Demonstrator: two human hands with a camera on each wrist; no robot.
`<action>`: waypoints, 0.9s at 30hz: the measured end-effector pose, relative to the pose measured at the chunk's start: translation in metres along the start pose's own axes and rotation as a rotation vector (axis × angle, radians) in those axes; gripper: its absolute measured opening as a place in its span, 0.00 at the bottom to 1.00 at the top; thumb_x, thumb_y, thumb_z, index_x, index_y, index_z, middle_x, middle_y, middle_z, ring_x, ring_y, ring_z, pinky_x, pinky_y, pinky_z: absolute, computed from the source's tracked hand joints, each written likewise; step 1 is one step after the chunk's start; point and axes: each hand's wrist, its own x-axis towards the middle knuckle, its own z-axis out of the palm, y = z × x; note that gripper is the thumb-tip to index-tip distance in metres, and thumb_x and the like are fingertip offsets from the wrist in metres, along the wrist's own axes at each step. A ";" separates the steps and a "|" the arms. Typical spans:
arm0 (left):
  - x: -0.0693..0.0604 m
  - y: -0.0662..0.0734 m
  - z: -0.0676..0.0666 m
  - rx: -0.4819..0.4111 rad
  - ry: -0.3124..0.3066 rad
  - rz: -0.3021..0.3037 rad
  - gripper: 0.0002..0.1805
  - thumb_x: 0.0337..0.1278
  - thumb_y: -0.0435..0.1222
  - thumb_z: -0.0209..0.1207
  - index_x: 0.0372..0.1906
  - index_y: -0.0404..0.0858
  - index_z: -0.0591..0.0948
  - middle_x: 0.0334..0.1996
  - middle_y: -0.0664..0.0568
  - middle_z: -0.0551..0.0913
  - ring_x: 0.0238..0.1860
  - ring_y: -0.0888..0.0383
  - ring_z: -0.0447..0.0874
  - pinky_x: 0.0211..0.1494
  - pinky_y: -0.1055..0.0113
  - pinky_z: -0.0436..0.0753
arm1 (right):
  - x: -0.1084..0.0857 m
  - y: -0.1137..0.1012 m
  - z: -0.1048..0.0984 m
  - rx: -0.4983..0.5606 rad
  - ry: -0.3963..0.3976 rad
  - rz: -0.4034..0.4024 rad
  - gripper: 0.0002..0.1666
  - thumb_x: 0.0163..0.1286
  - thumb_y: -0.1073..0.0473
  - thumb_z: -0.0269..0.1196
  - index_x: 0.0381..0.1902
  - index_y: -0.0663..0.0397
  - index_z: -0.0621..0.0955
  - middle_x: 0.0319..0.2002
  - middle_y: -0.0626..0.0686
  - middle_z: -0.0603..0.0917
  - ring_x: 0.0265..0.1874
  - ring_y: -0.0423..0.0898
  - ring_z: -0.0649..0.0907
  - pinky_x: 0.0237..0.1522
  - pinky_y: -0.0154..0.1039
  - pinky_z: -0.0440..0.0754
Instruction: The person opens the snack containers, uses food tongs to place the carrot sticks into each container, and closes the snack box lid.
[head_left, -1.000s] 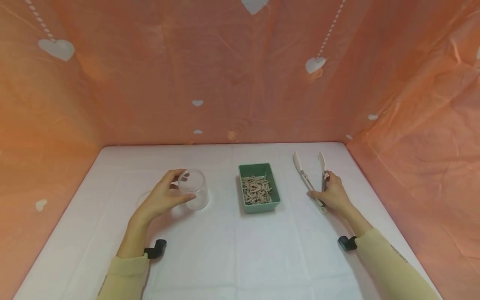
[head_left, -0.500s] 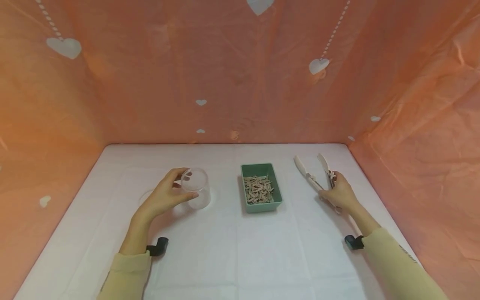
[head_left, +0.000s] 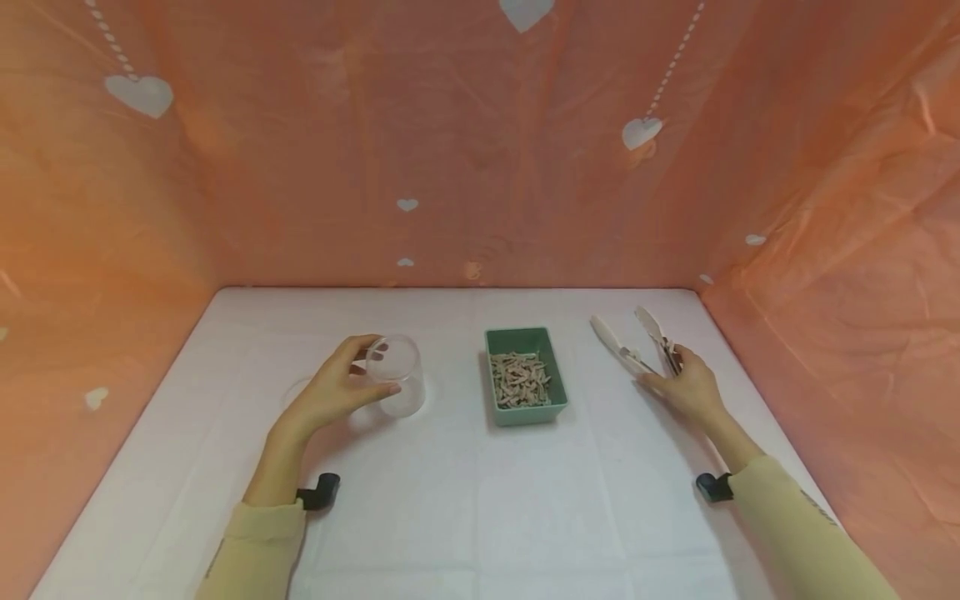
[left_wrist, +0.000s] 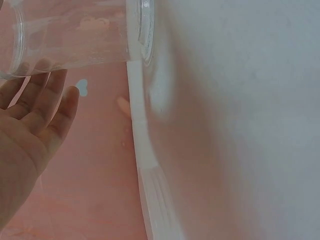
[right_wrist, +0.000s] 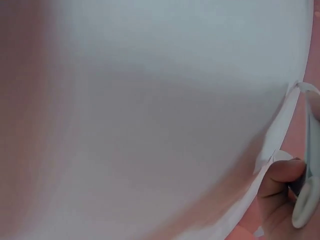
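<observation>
My left hand holds a clear plastic jar from its left side, thumb in front and fingers behind. The jar stands upright on the white cloth; in the left wrist view, the fingers lie along the jar's wall. At the right, my right hand grips a pair of tongs by the arms, with the pale tips spread apart and pointing away from me. The tongs' looped end shows at the right wrist view's edge. Between the hands sits a green rectangular tray with small greyish-brown strips inside.
A clear round rim, perhaps a lid, lies partly hidden behind my left hand. The white tabletop is bounded by an orange cloth with white hearts at the back and sides. Each wrist carries a black camera.
My right hand has turned and shifted the tongs, so their rear end swings right and disappears behind the hand. The left hand stays on the jar; the whole view drifts slightly.
</observation>
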 end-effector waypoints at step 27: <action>0.000 0.001 0.000 -0.030 0.002 0.018 0.42 0.56 0.36 0.76 0.72 0.31 0.68 0.64 0.36 0.76 0.65 0.43 0.73 0.65 0.45 0.73 | -0.011 -0.055 -0.059 -0.047 0.043 -0.409 0.47 0.57 0.48 0.81 0.70 0.60 0.76 0.37 0.55 0.82 0.29 0.46 0.73 0.30 0.38 0.71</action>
